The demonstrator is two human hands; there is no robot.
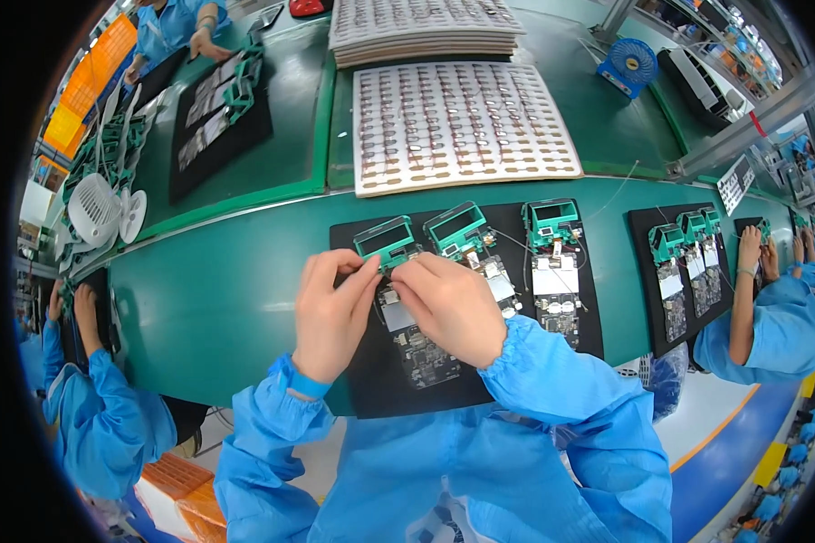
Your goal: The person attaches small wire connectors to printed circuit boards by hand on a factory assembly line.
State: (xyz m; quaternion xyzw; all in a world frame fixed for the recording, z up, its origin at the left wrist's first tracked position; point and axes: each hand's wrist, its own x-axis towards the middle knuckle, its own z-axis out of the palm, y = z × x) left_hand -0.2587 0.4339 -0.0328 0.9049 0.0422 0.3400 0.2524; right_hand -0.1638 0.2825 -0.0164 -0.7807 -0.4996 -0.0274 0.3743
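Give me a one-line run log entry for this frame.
left hand: pinching at leftmost green frame | right hand: fingertips beside it, over circuit board | black mat on green belt

A green plastic frame with a dark rectangular window is lying just above the middle of the frame, at the upper left of a black mat. It is sitting at the top end of a circuit board assembly, which is stretching down toward the lower centre, showing a pale metal shield and a dark board with small parts below it. The frame is tilting slightly, its right end higher. Much of the board's upper part is lying hidden beneath the fingers.
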